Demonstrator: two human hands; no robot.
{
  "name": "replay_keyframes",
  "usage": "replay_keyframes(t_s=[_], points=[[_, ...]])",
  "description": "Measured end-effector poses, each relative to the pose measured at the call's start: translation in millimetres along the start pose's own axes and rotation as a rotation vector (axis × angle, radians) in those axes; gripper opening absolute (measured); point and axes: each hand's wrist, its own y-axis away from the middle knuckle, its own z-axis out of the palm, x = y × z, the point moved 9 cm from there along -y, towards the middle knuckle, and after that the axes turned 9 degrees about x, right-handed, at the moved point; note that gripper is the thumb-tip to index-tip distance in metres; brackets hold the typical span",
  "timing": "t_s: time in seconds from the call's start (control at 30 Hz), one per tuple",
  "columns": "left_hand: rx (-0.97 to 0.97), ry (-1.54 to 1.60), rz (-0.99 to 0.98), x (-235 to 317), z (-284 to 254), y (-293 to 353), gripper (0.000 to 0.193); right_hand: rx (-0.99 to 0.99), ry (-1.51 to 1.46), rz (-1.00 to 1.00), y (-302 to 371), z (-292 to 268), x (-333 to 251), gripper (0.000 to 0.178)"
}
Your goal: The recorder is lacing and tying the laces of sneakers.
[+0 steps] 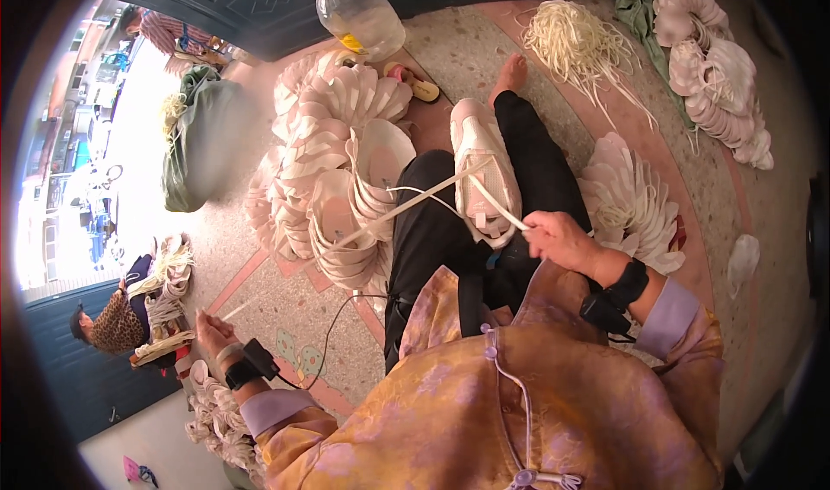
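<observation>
A white shoe upper (478,136) rests between my legs, its open side toward me. A flat whitish shoelace (393,213) runs out of its eyelet area, part of it stretched far to the lower left. My left hand (216,334) is out at that side, its fingers closed around the lace's long end. Close to the upper, my right hand (560,239) pinches another length of lace, which slants up to the eyelets. A thin loop of lace arcs over my left knee beside the upper. Black straps with small boxes circle both wrists.
Fanned piles of white shoe uppers (337,101) lie on the floor to the left, with another pile (631,200) by my right knee. A heap of laces (566,36), a plastic jug (359,15) and a sandal (419,86) are farther off. Another person (121,321) sits at far left.
</observation>
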Motion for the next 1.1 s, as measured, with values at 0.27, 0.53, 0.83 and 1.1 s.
replay_keyframes(t_s=[0.27,0.53,0.83,1.1], points=[[-0.361,0.233,-0.003,84,106,52,0.018,0.627,0.962,-0.615,33,-97,-47,0.014],[-0.576,0.172,0.213,112,134,76,0.002,0.672,0.961,-0.526,51,-114,-26,0.014],[-0.579,0.256,0.364,161,108,84,0.022,0.728,1.080,-0.432,44,-142,-3,0.012],[-0.678,-0.292,0.565,140,124,81,0.029,0.684,1.147,-0.258,37,-149,10,0.015]])
